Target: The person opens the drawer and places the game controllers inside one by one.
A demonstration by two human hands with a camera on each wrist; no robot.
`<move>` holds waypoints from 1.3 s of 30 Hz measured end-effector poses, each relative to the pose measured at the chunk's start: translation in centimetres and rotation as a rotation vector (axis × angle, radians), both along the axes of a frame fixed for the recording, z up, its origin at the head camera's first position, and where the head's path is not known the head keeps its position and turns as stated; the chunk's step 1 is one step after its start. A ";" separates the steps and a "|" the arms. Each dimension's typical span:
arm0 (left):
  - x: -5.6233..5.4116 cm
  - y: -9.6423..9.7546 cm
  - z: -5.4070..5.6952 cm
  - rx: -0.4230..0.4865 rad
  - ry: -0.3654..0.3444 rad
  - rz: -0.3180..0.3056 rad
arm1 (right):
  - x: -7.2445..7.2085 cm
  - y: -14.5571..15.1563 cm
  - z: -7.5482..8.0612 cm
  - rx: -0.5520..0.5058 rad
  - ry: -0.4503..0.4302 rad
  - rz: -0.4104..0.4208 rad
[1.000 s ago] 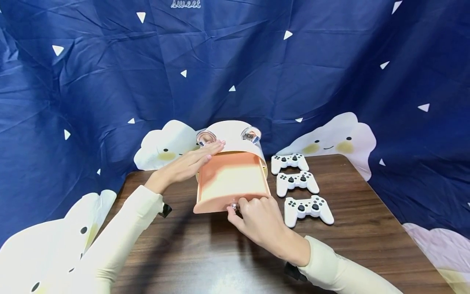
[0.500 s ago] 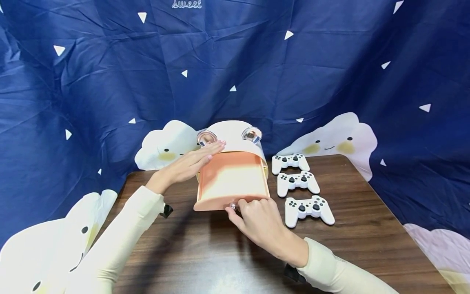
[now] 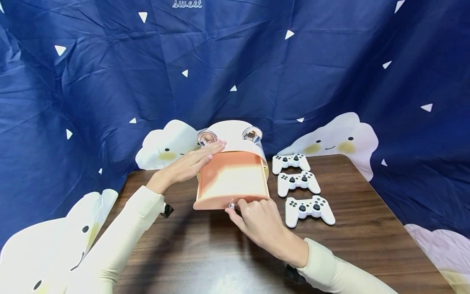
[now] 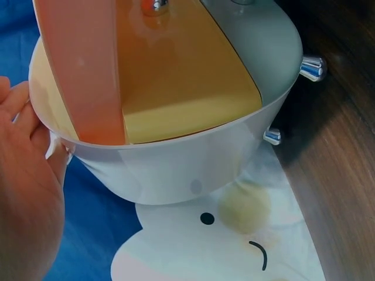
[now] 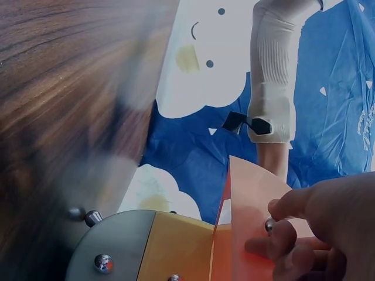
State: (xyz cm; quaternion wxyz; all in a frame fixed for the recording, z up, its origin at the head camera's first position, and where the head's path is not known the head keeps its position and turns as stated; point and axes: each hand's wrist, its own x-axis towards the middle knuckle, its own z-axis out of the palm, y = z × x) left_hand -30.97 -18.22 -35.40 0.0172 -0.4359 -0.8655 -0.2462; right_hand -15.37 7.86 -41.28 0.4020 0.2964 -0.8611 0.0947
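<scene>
A small white cabinet (image 3: 231,132) with rounded sides stands at the back of the table. Its top drawer (image 3: 233,175), peach-orange, is pulled out, and no object shows inside. Below it, the yellow drawer (image 4: 187,88) and the grey-green drawer (image 4: 266,61) are closed. My right hand (image 3: 260,222) pinches the silver knob (image 3: 232,205) of the peach drawer between thumb and curled fingers. My left hand (image 3: 185,166) rests on the cabinet's top near its front left edge, fingers straight. In the right wrist view the drawer front hides most of the left hand.
Three white game controllers lie in a column right of the cabinet: a far one (image 3: 291,163), a middle one (image 3: 298,183) and a near one (image 3: 310,210). Two silver round pieces (image 3: 252,134) top the cabinet. A blue cloth (image 3: 235,61) hangs behind the wooden table (image 3: 367,228).
The peach drawer's front has shifted very slightly up and back in the head view, with my right hand on its knob. My left hand stays on the cabinet top.
</scene>
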 end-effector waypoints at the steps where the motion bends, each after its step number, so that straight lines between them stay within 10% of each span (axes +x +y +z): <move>1: 0.0 0.0 0.0 0.000 -0.001 -0.001 | 0.0 0.0 0.0 0.001 -0.004 -0.001; 19: 0.0 0.3 -0.4 0.002 -0.007 0.009 | 0.3 4.8 2.6 -0.068 -0.084 0.129; 29: 0.2 0.3 -0.5 -0.005 -0.023 0.020 | -1.7 12.2 3.9 -0.045 -0.301 0.069; 39: -0.1 0.0 -0.1 -0.019 0.016 0.003 | -4.9 18.5 1.3 0.095 -0.577 0.113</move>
